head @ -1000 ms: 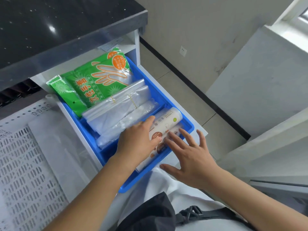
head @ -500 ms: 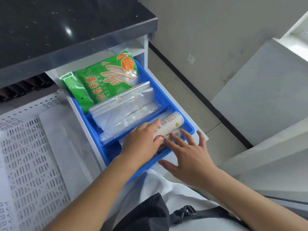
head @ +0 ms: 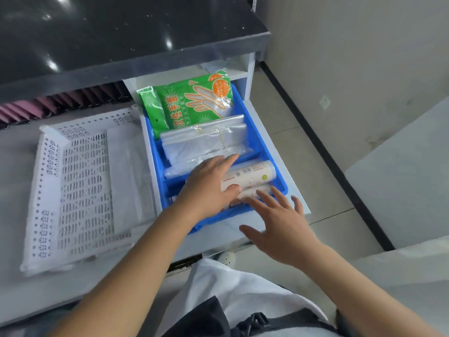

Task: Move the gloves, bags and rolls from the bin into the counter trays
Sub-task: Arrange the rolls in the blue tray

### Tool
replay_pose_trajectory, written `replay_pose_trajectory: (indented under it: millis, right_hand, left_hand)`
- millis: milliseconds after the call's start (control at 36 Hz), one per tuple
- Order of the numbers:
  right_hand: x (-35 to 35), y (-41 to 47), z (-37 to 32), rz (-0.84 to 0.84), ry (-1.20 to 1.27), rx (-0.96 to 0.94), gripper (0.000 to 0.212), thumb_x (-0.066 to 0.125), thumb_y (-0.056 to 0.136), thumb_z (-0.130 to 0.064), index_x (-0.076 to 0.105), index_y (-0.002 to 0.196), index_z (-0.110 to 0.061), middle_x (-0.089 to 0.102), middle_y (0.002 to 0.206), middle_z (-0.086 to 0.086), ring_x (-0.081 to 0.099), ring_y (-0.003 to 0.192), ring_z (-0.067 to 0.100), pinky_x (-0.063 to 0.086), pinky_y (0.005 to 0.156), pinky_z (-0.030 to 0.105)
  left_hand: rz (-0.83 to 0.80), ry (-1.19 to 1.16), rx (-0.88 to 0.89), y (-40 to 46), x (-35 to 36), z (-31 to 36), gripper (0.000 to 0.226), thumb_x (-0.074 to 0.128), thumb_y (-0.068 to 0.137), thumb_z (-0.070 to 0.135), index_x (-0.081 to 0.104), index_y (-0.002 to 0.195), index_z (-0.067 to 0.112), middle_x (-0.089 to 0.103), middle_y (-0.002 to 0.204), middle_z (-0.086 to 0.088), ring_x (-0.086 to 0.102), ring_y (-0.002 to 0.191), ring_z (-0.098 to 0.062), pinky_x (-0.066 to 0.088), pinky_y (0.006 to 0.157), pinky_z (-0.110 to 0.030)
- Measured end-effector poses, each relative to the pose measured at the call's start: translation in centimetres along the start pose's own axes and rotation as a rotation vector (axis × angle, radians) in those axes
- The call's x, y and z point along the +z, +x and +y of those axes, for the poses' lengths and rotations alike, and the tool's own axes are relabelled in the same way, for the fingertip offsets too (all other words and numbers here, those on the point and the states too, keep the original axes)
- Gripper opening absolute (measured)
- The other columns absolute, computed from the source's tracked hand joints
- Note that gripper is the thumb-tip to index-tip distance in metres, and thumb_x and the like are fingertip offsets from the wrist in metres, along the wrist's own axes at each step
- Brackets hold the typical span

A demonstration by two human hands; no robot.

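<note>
Right now I am watching the left hand [head: 209, 188] lying over the near end of the white roll [head: 252, 177] in the front compartment of the blue bin [head: 257, 132], thumb curling against the roll's end and fingers reaching over its top. My right hand [head: 279, 227] is hovering just beside the bin's front rim with fingers spread and holding nothing. Clear bags [head: 206, 144] are sitting in the middle compartment, and the green glove packs [head: 192, 103] are leaning at the back. Left of the bin, a white perforated tray [head: 73, 181] is resting on the counter [head: 14, 152].
</note>
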State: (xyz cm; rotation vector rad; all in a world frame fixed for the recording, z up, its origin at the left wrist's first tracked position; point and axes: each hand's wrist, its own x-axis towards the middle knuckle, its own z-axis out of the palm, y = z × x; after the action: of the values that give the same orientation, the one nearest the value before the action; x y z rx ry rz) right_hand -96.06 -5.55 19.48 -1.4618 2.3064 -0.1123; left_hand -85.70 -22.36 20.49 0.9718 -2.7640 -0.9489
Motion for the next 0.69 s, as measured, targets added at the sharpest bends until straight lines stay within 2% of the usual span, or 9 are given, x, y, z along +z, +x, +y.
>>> replay_pose_trajectory:
  millis: [83, 139, 222, 333, 417, 500, 583, 694]
  right_hand:
    - [-1.2, -1.1, 0.0, 0.02, 0.028, -0.073, 0.067, 0.03, 0.085, -0.073, 0.027, 0.146, -0.044, 0.031, 0.157, -0.01, 0.014, 0.15, 0.02, 0.007, 0.119, 0.053]
    - [-1.8, -1.8, -0.4, 0.039, 0.115, -0.142, 0.068, 0.032, 0.085, -0.072, 0.032, 0.146, -0.042, 0.033, 0.157, -0.011, 0.016, 0.149, 0.018, 0.011, 0.12, 0.048]
    - [-2.0, -2.9, -1.8, 0.049, 0.315, -0.235, 0.068, 0.039, 0.084, -0.071, 0.04, 0.145, -0.041, 0.037, 0.154, -0.015, 0.02, 0.148, 0.011, 0.017, 0.119, 0.044]
    - [-0.3, -4.6, -4.2, -0.074, 0.421, -0.357, 0.069, 0.04, 0.083, -0.073, 0.04, 0.145, -0.042, 0.034, 0.154, -0.018, 0.018, 0.147, 0.005, 0.018, 0.12, 0.042]
    - [1.5, -6.0, -6.6, -0.207, 0.36, -0.446, 0.069, 0.039, 0.085, -0.073, 0.036, 0.147, -0.043, 0.029, 0.157, -0.017, 0.012, 0.149, 0.007, 0.015, 0.121, 0.041]
    - [3.2, -7.1, -9.3, -0.323, 0.254, -0.535, 0.073, 0.035, 0.083, -0.075, 0.031, 0.149, -0.043, 0.025, 0.159, -0.016, 0.008, 0.15, 0.008, 0.012, 0.121, 0.041]
    - [4.8, -8.2, -12.6, -0.402, 0.163, -0.612, 0.076, 0.033, 0.082, -0.077, 0.024, 0.15, -0.045, 0.021, 0.161, -0.013, 0.008, 0.15, 0.011, 0.01, 0.121, 0.042]
    - [6.6, -10.0, -17.5, -0.429, 0.068, -0.698, 0.075, 0.035, 0.083, -0.076, 0.023, 0.15, -0.044, 0.019, 0.162, -0.012, 0.011, 0.149, 0.012, 0.011, 0.121, 0.044]
  left_hand:
    - [0.18, -0.115, -0.046, -3.9, -0.5, 0.7, 0.069, 0.064, 0.09, 0.044, 0.033, 0.151, 0.037, 0.034, 0.157, 0.004, 0.026, 0.146, -0.013, 0.026, 0.12, -0.04]
    - [0.312, -0.192, -0.101, -7.4, 0.0, 0.8, 0.066, 0.067, 0.09, 0.039, 0.038, 0.15, 0.033, 0.036, 0.156, 0.003, 0.026, 0.146, -0.01, 0.024, 0.12, -0.033]
    - [0.466, -0.257, -0.277, -13.6, 2.0, 0.7, 0.063, 0.065, 0.091, 0.039, 0.04, 0.149, 0.031, 0.033, 0.158, 0.005, 0.024, 0.146, -0.004, 0.021, 0.118, -0.025]
    - [0.493, -0.334, -0.585, -21.9, 5.2, 0.1, 0.069, 0.054, 0.086, 0.058, 0.033, 0.149, 0.042, 0.022, 0.161, 0.011, 0.015, 0.149, -0.004, 0.026, 0.12, -0.041]
    - [0.453, -0.327, -0.759, -27.4, 6.4, -0.7, 0.07, 0.058, 0.086, 0.056, 0.026, 0.149, 0.049, 0.016, 0.162, 0.012, 0.021, 0.149, -0.016, 0.029, 0.117, -0.048]
    - [0.491, -0.305, -0.855, -32.3, 6.5, -1.5, 0.072, 0.051, 0.083, 0.067, 0.021, 0.147, 0.053, 0.012, 0.163, 0.015, 0.006, 0.151, -0.01, 0.021, 0.12, -0.049]
    - [0.556, -0.292, -0.917, -36.4, 6.3, -2.8, 0.075, 0.041, 0.077, 0.081, 0.02, 0.144, 0.055, 0.017, 0.163, 0.01, 0.008, 0.151, -0.012, 0.021, 0.119, -0.051]
    - [0.63, -0.375, -1.006, -41.4, 6.7, -4.9, 0.078, 0.052, 0.075, 0.077, 0.012, 0.142, 0.064, 0.007, 0.165, 0.007, 0.003, 0.151, -0.013, 0.017, 0.121, -0.05]
